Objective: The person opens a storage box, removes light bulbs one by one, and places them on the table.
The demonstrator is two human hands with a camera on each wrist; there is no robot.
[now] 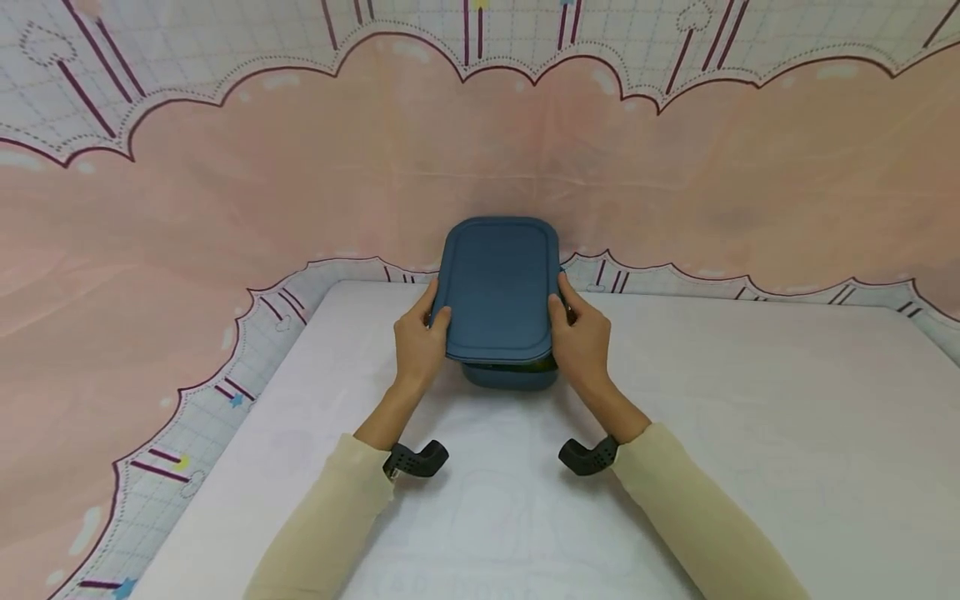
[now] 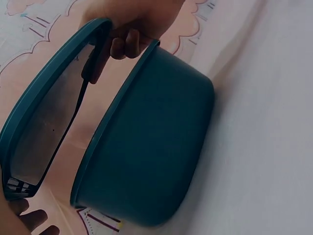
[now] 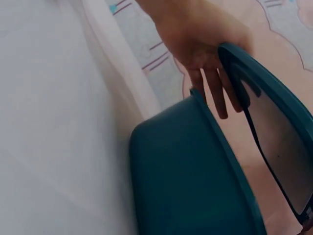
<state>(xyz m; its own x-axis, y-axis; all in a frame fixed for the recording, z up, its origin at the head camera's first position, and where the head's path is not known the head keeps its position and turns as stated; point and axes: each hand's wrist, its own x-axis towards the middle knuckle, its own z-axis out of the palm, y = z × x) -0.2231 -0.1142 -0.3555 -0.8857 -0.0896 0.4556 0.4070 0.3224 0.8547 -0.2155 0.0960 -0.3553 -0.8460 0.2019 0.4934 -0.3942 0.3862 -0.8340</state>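
Note:
A blue rectangular lid (image 1: 498, 287) is tilted above a deep teal-blue container (image 2: 146, 132) on the table. My left hand (image 1: 422, 340) grips the lid's left edge, with the thumb along the side. On the opposite edge my right hand (image 1: 581, 337) holds it the same way. In the left wrist view, a wide gap separates the lid (image 2: 34, 103) from the container's rim. The right wrist view shows the lid (image 3: 274, 93) raised at a slant over the container (image 3: 190, 171), and the left hand's fingers extend below the edge. The container's inside is mostly hidden.
A white-covered table (image 1: 735, 442) spreads around the container. Behind it hangs a peach and white patterned cloth (image 1: 675, 183) with scalloped borders. Black wrist devices (image 1: 420, 458) sit at both sleeve cuffs.

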